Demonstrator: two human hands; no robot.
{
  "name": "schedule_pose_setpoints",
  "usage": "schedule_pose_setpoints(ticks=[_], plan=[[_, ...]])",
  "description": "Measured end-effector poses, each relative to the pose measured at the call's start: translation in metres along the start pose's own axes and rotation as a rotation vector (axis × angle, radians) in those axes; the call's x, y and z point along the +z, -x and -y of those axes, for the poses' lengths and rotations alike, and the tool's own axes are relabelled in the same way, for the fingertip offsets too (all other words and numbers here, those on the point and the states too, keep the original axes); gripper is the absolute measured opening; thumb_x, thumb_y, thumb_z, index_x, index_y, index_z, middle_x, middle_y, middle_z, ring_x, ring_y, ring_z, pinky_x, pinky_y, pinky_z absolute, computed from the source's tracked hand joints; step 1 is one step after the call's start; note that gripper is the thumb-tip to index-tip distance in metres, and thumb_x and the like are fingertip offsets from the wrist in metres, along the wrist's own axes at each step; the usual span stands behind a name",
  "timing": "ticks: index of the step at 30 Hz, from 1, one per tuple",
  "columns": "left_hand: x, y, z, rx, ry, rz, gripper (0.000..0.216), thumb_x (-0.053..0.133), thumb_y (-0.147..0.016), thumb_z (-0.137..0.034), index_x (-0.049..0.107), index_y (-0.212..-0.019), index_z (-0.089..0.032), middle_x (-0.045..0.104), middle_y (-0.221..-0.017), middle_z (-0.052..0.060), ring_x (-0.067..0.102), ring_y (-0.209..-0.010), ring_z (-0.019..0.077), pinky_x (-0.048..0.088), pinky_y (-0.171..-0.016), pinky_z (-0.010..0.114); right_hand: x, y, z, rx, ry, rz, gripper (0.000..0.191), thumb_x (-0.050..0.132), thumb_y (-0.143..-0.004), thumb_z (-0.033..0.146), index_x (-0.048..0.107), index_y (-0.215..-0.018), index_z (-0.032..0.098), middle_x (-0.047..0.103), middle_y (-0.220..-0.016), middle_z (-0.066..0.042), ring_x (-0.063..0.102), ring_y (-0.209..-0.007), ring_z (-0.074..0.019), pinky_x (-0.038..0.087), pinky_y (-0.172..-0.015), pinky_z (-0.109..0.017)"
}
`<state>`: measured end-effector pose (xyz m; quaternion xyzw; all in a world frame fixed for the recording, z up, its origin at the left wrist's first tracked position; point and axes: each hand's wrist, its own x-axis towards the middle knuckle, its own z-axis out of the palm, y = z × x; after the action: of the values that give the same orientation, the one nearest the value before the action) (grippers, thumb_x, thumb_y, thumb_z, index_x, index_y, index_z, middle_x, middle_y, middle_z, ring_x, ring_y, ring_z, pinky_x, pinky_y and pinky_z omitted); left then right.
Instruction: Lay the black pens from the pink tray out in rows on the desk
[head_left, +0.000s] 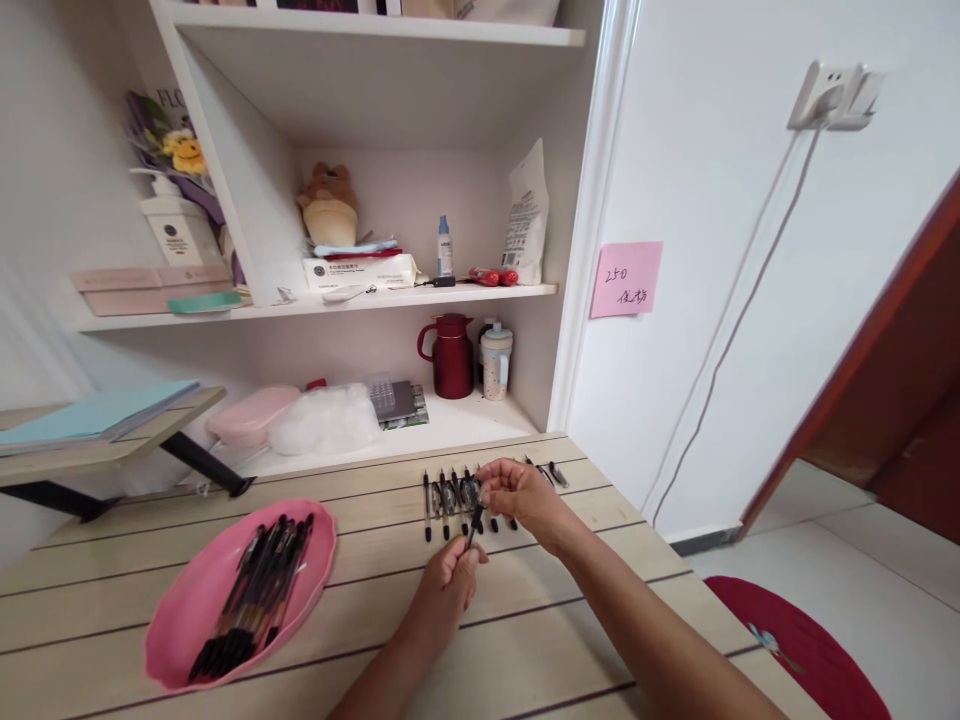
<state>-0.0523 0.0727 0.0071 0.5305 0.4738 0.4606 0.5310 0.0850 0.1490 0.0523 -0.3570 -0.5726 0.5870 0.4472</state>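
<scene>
My left hand (448, 578) is closed round the lower part of a black pen (476, 520), held slantwise above the table. My right hand (519, 497) pinches at the upper end of that pen; the fingers partly hide what they grip. Just behind my hands, several pens (427, 505) lie side by side in a row, with dark pen caps or clips among them, some covered by my right hand. To the left, a pink scalloped tray (169, 640) holds a heap of black pens (255, 590).
The slatted wooden table (360, 640) meets a white shelf unit (517, 415) at the back. On it stand a red jug (453, 358) and a light cup (496, 362), beside a bundle in clear plastic (326, 420). A small raised stand (180, 410) is at far left.
</scene>
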Motion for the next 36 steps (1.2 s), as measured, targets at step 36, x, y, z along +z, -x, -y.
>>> schedule_pose_setpoints(ticks=[36], plan=[[-0.009,-0.007,0.019,0.039,-0.022,0.059,0.026,0.041,-0.08,-0.042,0.046,-0.079,-0.016,0.032,-0.038,-0.01,0.021,-0.033,0.0048,0.014,-0.036,0.018,0.009,0.006,-0.001,0.063,0.028,-0.036,0.032,0.063,-0.057,0.018,0.058,-0.089,0.015,0.051,-0.051,0.006,0.039,-0.043,-0.0054,0.027,-0.042,-0.02]])
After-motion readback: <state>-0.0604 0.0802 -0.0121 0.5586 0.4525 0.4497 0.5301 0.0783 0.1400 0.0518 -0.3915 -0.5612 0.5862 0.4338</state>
